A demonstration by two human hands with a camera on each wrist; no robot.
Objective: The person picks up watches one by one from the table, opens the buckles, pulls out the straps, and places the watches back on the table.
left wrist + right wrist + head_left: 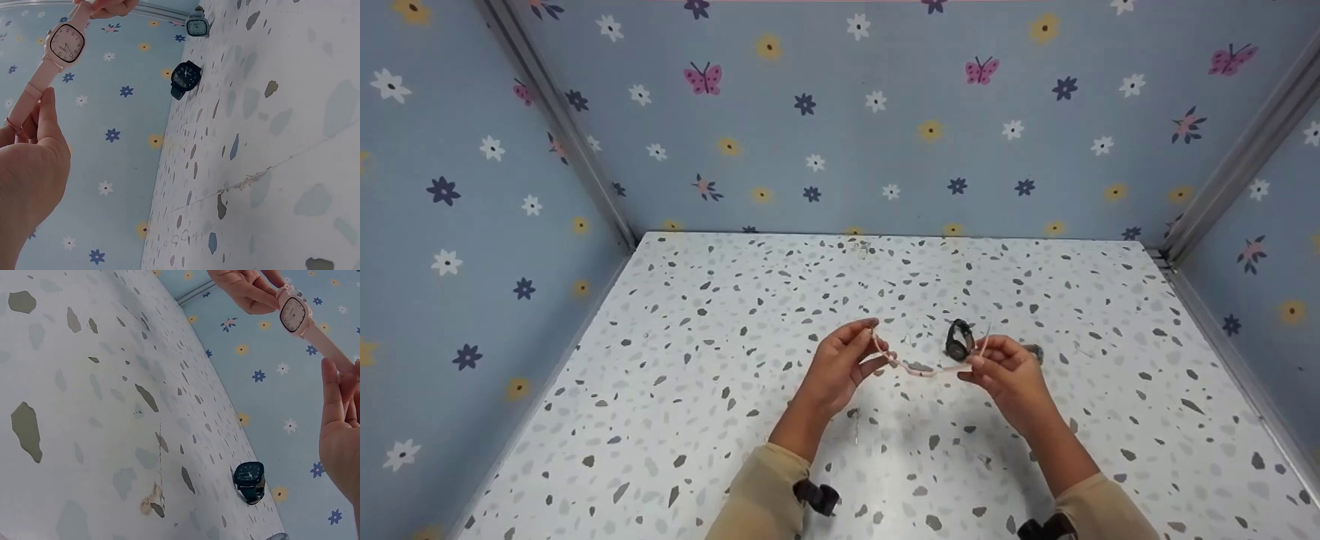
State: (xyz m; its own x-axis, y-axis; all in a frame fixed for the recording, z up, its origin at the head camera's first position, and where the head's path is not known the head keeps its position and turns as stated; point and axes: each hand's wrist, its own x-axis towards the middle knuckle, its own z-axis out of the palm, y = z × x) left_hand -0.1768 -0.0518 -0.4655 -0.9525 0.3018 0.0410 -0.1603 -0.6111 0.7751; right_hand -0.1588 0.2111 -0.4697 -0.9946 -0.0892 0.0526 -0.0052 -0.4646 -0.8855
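Note:
A pink wristwatch (920, 372) (66, 43) (295, 315) with a rounded-square dial hangs in the air between both hands. My left hand (838, 367) (34, 169) (244, 289) pinches one strap end between thumb and fingers. The other part of the strap is pinched by my right hand (1011, 379) (344, 433) (114, 7). Just beyond the right fingers stands a black wristwatch (958, 343) (185, 77) (249, 475) on the table. Partly hidden behind the right hand is a greyish watch (1036, 352) (197, 27).
The white speckled table (735, 420) is bounded by blue flowered panels (840, 112) at the back and both sides. Metal posts (562, 120) run up the corners. A black strap mount (816, 496) sits on the left wrist.

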